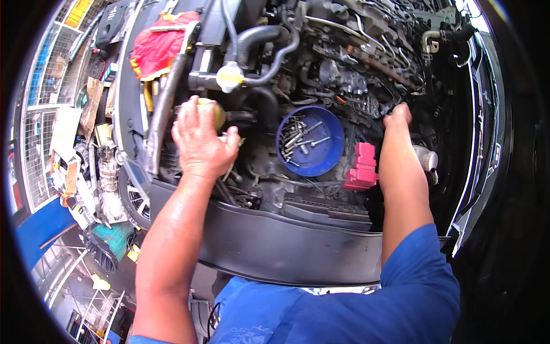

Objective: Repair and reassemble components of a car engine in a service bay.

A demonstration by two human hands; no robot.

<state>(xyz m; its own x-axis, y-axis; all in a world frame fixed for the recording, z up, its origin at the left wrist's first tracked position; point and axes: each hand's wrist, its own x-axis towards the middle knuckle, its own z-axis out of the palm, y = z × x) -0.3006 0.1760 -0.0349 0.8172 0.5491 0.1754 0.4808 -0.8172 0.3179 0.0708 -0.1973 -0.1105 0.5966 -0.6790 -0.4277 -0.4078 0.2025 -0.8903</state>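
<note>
An open engine bay [266, 163] holds the engine [349, 77]; a wire-mesh panel [39, 155] stands left. The left hand [201, 137], fingers spread, overlaps a yellowish round part [219, 115]; the right hand [397, 116] reaches beside the engine, grip untellable. Between sits a blue bowl [328, 156] of bolts [297, 135].

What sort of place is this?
Probably a vehicle repair workshop: there's an exposed engine, a blue bowl of loose bolts beside it, and cluttered wire-mesh racking at the left.
</note>
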